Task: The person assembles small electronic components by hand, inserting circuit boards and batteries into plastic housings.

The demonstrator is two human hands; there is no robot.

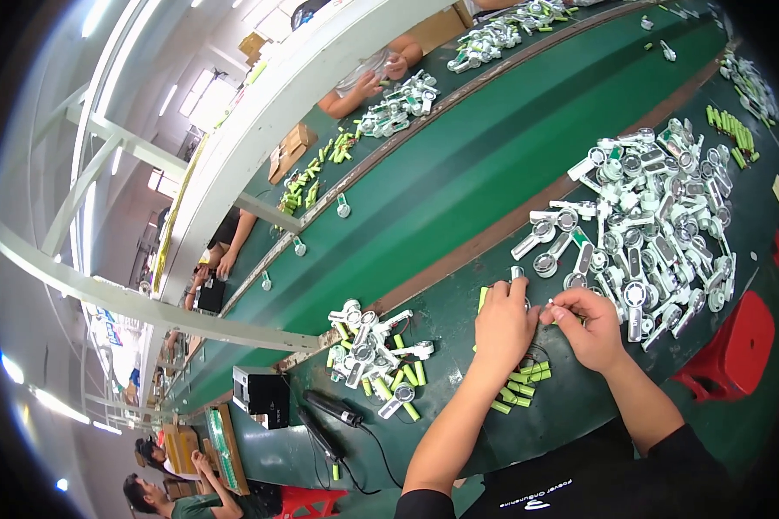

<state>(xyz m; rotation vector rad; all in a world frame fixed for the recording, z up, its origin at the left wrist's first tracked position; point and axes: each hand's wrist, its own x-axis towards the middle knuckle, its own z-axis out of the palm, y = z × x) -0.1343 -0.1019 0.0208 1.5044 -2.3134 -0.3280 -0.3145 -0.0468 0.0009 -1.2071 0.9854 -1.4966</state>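
Note:
My left hand [504, 327] is closed over a part that it mostly hides; a pale end [517, 272] sticks out past the fingers, much like the handheld fan parts nearby. Close on its right, my right hand [587, 327] pinches thumb and forefinger together on something small and whitish, too small to name. Both hands meet above the green worktable. Several light-green battery cells [518, 394] lie under and between my forearms. A large heap of white fan housings [649, 225] with round heads spreads to the right of my hands.
A smaller pile of fan housings and green cells [368, 350] lies left, near a black box [261, 398] and two black corded tools [322, 432]. Beyond runs a green conveyor belt [459, 195]. A red stool [740, 346] stands at right. Other people work across the belt.

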